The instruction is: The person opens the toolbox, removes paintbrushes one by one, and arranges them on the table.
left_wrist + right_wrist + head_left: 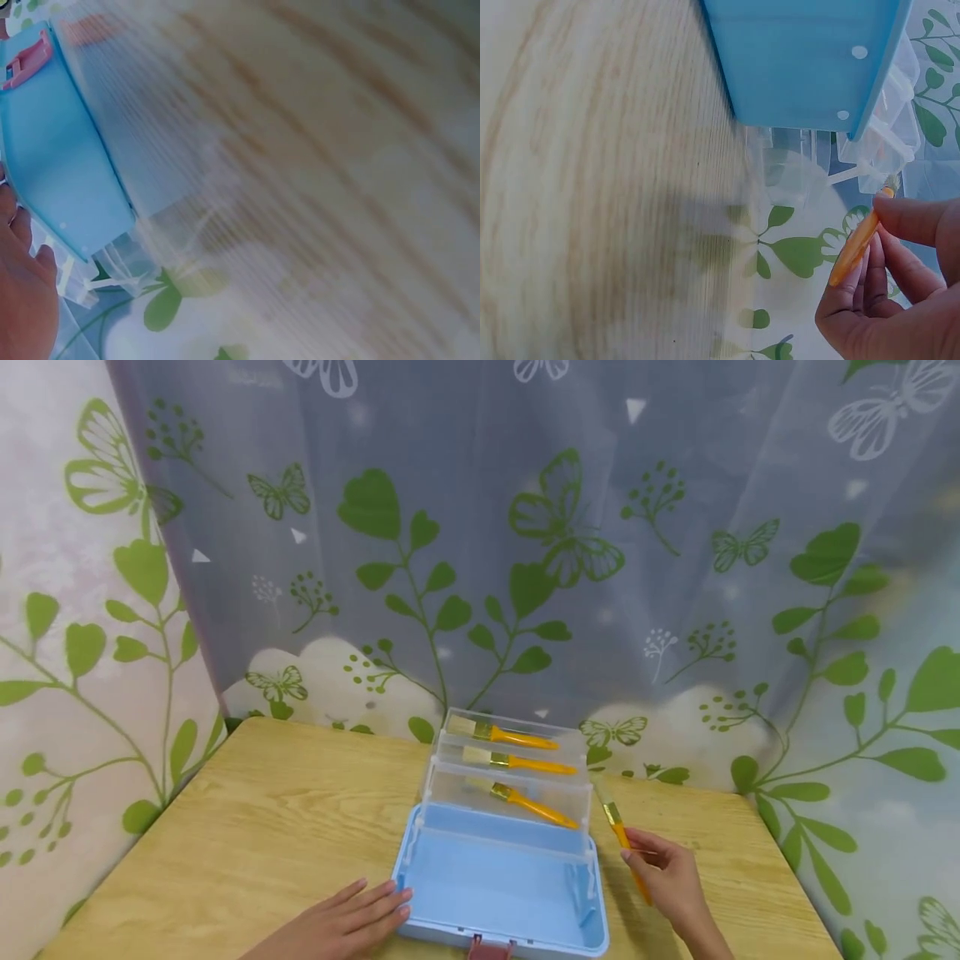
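A light blue toolbox [495, 881] stands unfolded on the table, its clear tiered trays raised at the back. Three paintbrushes with orange handles lie in those trays: a top one [525, 739], a middle one [542, 766] and a lower one [536, 806]. My right hand [671, 877] pinches another paintbrush [617, 827] by its orange handle, bristles pointing up and away, just right of the box. In the right wrist view, thumb and fingers hold that handle [853, 251]. My left hand [345, 920] rests with extended fingers against the box's left side.
The wooden table [300, 810] spreads out on both sides of the box. A reddish latch [491, 948] sits at the box's front edge. Behind and beside the table hangs a curtain [465, 568] printed with leaves and butterflies.
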A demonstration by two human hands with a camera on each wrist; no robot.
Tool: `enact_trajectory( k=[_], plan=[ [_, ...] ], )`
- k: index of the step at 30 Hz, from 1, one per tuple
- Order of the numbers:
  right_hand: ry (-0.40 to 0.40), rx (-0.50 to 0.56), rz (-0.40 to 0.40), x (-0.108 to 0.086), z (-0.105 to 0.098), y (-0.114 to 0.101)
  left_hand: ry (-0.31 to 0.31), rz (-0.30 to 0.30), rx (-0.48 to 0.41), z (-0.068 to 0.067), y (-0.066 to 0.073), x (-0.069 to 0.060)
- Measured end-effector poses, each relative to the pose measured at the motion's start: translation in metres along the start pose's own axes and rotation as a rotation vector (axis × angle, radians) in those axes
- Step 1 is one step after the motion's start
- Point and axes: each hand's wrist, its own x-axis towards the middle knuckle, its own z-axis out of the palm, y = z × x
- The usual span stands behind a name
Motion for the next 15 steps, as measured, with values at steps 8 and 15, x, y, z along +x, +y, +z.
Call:
enact_trajectory(
  k=[8, 15],
  plan=[
    [-0.03, -0.034, 0.072, 0.003, -0.005, 0.007, 0.041, 0.009, -0.014, 0.006, 0.0, -0.002],
    [-0.047, -0.063, 0.139, 0.008, -0.011, 0.008, 0.041, 0.009, -0.015, 0.004, -0.002, 0.001]
  ],
)
